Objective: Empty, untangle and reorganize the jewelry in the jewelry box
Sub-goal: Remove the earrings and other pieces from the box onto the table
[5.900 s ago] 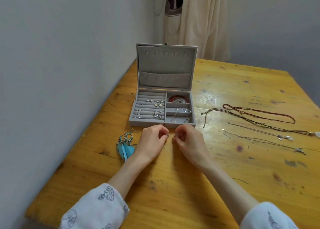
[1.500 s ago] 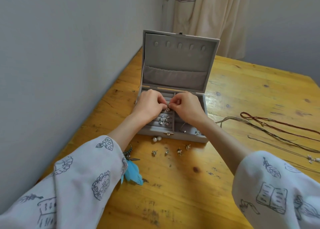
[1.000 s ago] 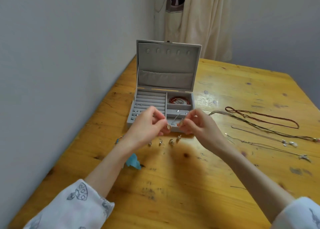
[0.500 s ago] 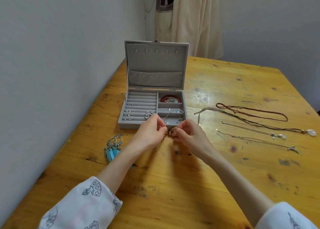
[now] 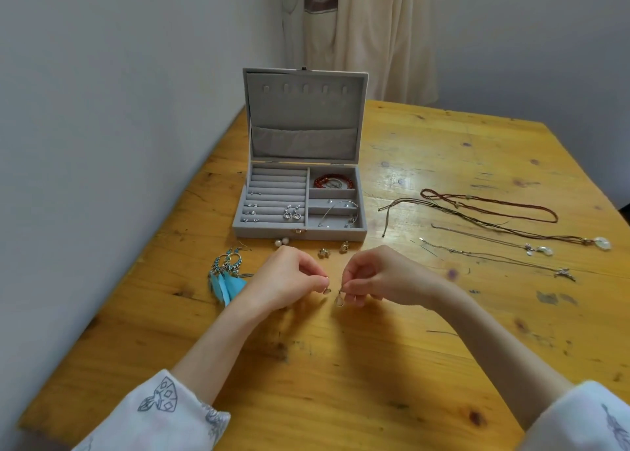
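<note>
Two feather earrings [image 5: 226,276] at nine o'clock, left hand [image 5: 289,280] pinched on one small earring [image 5: 326,290], open grey jewelry box [image 5: 300,227] at twelve — ring rolls with studs, red bracelet [image 5: 333,180], silver bangle [image 5: 339,210] — right hand [image 5: 385,278] pinched on drop earring [image 5: 339,300], necklaces [image 5: 494,225] at two, no legible writing.

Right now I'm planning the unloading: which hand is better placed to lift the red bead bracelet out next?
Probably right: the right hand sits below the red bead bracelet in the box's right-side compartment.
</note>
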Action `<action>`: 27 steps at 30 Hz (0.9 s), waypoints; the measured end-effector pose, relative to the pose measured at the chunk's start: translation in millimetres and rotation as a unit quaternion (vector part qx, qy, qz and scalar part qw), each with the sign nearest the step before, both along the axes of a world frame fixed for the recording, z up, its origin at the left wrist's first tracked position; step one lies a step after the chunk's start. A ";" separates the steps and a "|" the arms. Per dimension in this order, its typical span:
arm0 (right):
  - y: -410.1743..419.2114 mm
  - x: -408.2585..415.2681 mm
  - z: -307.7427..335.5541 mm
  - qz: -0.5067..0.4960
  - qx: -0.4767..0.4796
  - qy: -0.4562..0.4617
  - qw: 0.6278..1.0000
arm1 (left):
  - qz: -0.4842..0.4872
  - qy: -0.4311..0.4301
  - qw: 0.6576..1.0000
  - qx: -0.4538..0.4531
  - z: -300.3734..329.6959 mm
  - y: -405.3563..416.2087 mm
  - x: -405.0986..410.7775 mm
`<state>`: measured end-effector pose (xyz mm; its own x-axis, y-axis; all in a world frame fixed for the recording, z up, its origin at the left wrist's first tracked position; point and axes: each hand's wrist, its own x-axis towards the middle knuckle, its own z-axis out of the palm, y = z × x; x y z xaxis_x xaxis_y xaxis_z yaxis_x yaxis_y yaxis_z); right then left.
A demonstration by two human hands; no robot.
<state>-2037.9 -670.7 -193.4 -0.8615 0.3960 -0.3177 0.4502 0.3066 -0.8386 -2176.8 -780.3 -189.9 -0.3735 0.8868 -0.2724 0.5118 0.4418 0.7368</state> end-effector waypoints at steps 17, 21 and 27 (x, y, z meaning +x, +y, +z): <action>11.4 -19.5 -8.2 -0.043 0.120 -0.007 0.992 | -0.016 0.073 0.996 0.051 -2.8 12.1 -6.7; 17.5 -32.9 -1.5 -0.100 0.115 0.055 0.987 | -0.022 0.076 0.993 0.082 10.3 9.1 -39.0; 28.4 -87.5 2.8 -0.128 0.239 0.089 0.958 | 0.051 0.184 0.975 0.112 15.2 23.2 -90.7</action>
<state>-2125.4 -642.3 -190.6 -0.7405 0.6652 0.0957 0.4247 0.5735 -0.7006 -2267.5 -757.1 -174.8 -0.4991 0.8616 0.0924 0.7212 0.3540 0.5954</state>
